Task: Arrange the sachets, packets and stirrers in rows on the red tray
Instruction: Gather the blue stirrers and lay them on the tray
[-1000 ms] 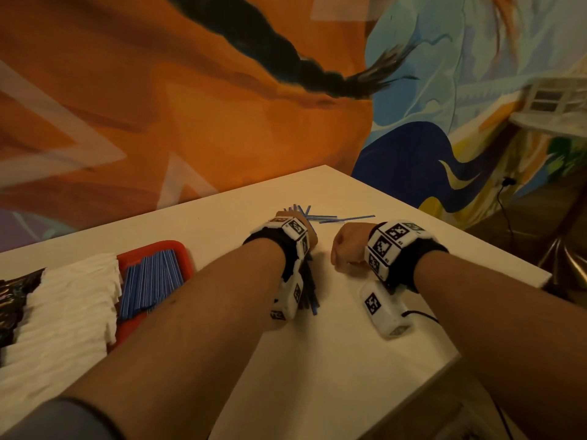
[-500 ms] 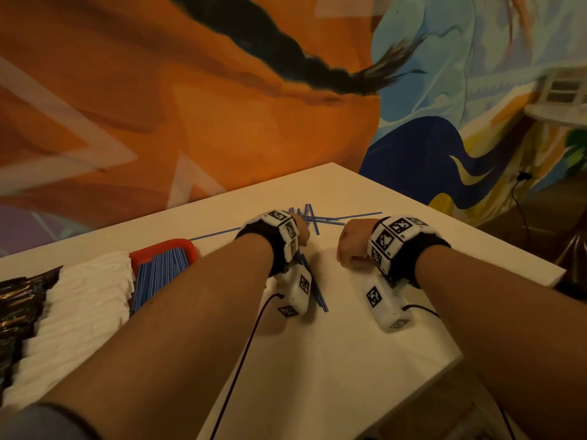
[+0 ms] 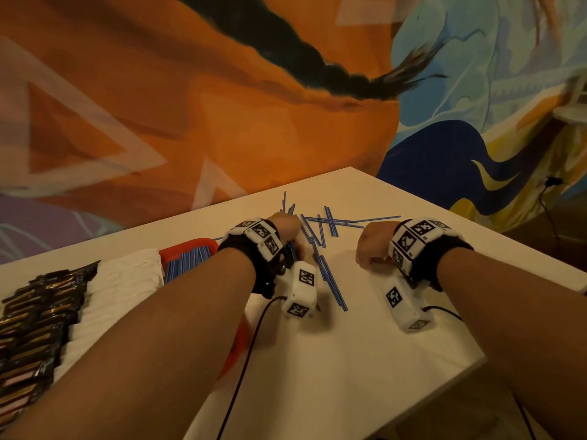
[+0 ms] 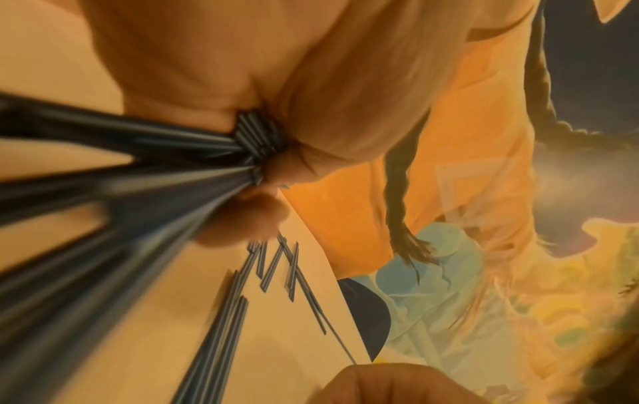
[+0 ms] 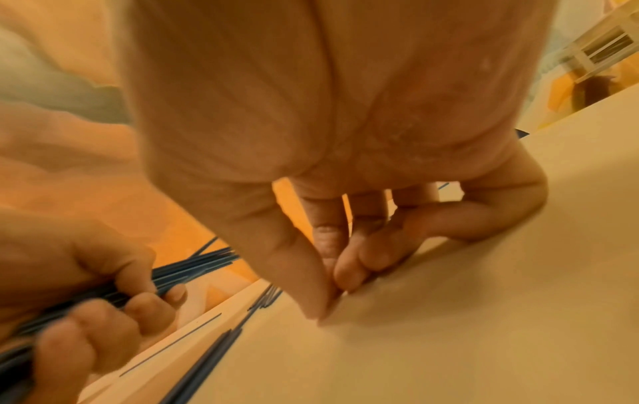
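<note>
Gripping a bundle of thin blue plastic stirrers (image 3: 293, 246) in the left hand (image 3: 287, 225), right hand (image 3: 371, 246) curled with thumb and fingertips pinched down at the white tabletop (image 3: 365, 350), can't tell what's in there.

Loose blue stirrers (image 3: 320, 228) lie crisscrossed beyond both hands near the table's far corner. Red tray (image 3: 193, 244) sits left, holding a neat stirrer row (image 3: 187, 262), crinkly white sachets (image 3: 127, 277), dark glossy packets (image 3: 35, 319).

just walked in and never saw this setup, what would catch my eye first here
The left hand grips a bundle of blue stirrers, with more loose stirrers scattered on the white table beyond it. At the left, the red tray already holds rows of stirrers, white sachets and dark packets.
</note>
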A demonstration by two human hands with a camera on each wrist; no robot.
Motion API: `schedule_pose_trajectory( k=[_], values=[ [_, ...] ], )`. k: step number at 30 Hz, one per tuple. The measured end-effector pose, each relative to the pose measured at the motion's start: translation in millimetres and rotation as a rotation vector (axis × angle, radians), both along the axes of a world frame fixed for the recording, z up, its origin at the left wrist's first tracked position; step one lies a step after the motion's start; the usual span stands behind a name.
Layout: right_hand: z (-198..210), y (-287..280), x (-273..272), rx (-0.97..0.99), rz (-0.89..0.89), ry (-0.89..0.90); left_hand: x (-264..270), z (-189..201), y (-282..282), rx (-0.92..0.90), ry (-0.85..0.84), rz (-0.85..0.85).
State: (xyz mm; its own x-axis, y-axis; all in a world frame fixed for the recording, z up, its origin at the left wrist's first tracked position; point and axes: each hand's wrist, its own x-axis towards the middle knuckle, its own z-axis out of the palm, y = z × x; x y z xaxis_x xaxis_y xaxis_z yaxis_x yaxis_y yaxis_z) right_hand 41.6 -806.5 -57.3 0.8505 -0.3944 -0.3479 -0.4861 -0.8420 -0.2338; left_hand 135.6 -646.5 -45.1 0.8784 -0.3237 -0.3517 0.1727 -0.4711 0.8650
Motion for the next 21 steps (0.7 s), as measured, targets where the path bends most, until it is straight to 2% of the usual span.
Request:
schedule_pose_trajectory(
  k=[3,8,12,14,17,19,21],
  values=[
    [3,3,-2,0.013,-0.015,-0.009,-7,7,14,-0.175,0.027,0.126],
    [5,8,-6,0.014,-0.008,-0.004,-17,24,38,-0.471,0.037,0.233],
    [27,32,-11,0.125,0.009,-0.056,-20,37,55,-0.694,0.063,0.21],
    [43,55,-11,0.305,0.025,-0.168,-21,42,64,-0.783,0.076,0.175],
    [63,99,-9,0.728,0.044,-0.295,-23,48,76,-0.888,0.079,0.113],
    [69,127,-8,0.877,0.099,-0.222,-23,53,84,-0.971,0.073,0.075],
    [72,152,-10,0.933,0.154,-0.122,-22,57,93,-1.035,0.062,0.041]
  ],
)
